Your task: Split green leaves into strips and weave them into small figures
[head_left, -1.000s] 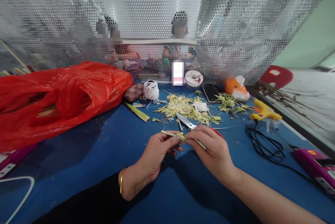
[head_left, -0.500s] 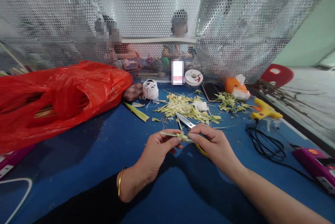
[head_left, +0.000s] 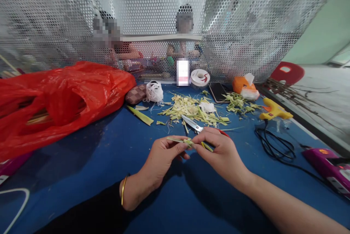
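Observation:
In front of me a small pale-green folded leaf strip (head_left: 188, 141) is held between my two hands, above the blue table. My left hand (head_left: 160, 159) pinches it between thumb and fingers, with a thin stiff end sticking out to the left. From the other side, the thumb and fingertips of my right hand (head_left: 225, 157) close on its right end. Scissors (head_left: 192, 122) with red and yellow handles lie just beyond, blades pointing away and to the left; my right hand partly hides the handles. Behind them spreads a pile of pale leaf scraps (head_left: 183, 108).
A red plastic bag (head_left: 68, 91) fills the left. White string (head_left: 154, 92), a ribbon spool (head_left: 199, 77), a phone (head_left: 217, 92) and a tissue pack (head_left: 245, 87) line the back. At right are a yellow glue gun (head_left: 275, 110) and its cord. People sit behind the perforated screen.
My right thumb and fingers have shifted left, closer to my left fingertips on the leaf strip. More of the red scissors handle shows now. The whole view has moved slightly.

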Tool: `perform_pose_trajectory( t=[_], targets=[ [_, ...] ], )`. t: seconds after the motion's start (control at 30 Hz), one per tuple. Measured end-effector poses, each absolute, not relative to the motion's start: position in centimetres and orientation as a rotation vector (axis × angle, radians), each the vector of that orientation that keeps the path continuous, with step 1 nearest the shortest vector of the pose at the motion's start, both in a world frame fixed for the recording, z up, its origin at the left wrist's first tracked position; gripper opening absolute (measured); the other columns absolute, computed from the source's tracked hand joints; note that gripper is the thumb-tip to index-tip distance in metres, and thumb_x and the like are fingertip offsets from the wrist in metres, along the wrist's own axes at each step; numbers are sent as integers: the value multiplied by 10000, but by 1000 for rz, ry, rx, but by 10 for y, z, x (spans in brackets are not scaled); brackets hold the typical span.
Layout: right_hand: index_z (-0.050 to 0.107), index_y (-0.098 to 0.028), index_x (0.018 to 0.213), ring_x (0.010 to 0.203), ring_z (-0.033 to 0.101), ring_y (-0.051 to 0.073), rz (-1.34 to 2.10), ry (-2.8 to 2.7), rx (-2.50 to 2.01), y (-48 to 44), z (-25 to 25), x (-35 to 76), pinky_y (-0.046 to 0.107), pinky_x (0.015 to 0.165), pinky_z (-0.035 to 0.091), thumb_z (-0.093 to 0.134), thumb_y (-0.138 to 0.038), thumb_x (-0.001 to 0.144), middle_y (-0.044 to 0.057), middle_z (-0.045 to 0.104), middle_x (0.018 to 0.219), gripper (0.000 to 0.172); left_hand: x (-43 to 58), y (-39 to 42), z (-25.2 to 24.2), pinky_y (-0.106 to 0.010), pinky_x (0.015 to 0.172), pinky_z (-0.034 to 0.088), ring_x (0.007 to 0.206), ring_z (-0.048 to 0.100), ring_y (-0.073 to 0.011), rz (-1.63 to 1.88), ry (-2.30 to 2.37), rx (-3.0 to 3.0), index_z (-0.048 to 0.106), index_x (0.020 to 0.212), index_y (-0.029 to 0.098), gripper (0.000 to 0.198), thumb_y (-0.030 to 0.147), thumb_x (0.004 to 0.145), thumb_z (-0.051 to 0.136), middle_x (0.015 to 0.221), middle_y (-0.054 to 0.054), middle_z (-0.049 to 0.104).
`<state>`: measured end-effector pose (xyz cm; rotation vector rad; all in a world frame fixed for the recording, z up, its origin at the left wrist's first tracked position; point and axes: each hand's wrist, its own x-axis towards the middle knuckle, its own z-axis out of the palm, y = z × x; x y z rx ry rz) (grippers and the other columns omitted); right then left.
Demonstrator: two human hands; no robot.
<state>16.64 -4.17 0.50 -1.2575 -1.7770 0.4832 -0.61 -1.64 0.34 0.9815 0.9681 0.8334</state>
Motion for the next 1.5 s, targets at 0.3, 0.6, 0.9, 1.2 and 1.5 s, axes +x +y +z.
perform_pose_trajectory(
  t=[0.3, 0.6, 0.9, 1.2, 1.5],
  targets=[
    [667, -211, 802, 680, 607, 142, 19, -1995, -1105, -44, 3, 166, 420, 940, 424, 544, -100, 880, 0, 669, 714, 183, -6, -17, 5, -243, 605, 456, 608, 618, -123, 806, 999, 965, 774, 829, 142, 237, 299, 654, 807, 779, -68, 737],
    [722, -190, 753, 679, 625, 160, 854, -1566, -1255, -40, 6, 169, 281, 634, 491, 633, -249, 839, 20, 709, 709, 137, -8, -15, 1, -216, 596, 439, 632, 623, -116, 818, 968, 988, 747, 923, 153, 259, 293, 708, 778, 748, -33, 719],
    [711, -197, 714, 644, 624, 157, 793, -1568, -1282, -42, 7, 165, 282, 608, 493, 654, -239, 787, 12, 699, 679, 102, -6, -16, 4, -233, 596, 434, 609, 621, -127, 852, 1012, 1022, 697, 803, 141, 242, 314, 669, 799, 697, -13, 684],
    [642, -213, 758, 635, 583, 140, -26, -2027, -1086, -45, 7, 166, 401, 897, 468, 539, -109, 865, -4, 644, 671, 182, -6, -16, 3, -244, 591, 426, 648, 622, -153, 783, 1022, 990, 728, 727, 131, 201, 306, 656, 798, 671, -49, 691],
    [675, -177, 875, 733, 608, 196, -538, -2333, -901, -51, 12, 167, 439, 957, 469, 420, -43, 909, 60, 674, 737, 290, -6, -17, -1, -230, 587, 409, 657, 620, -143, 777, 1005, 820, 726, 712, 113, 245, 294, 597, 845, 683, -44, 685]
  ],
)
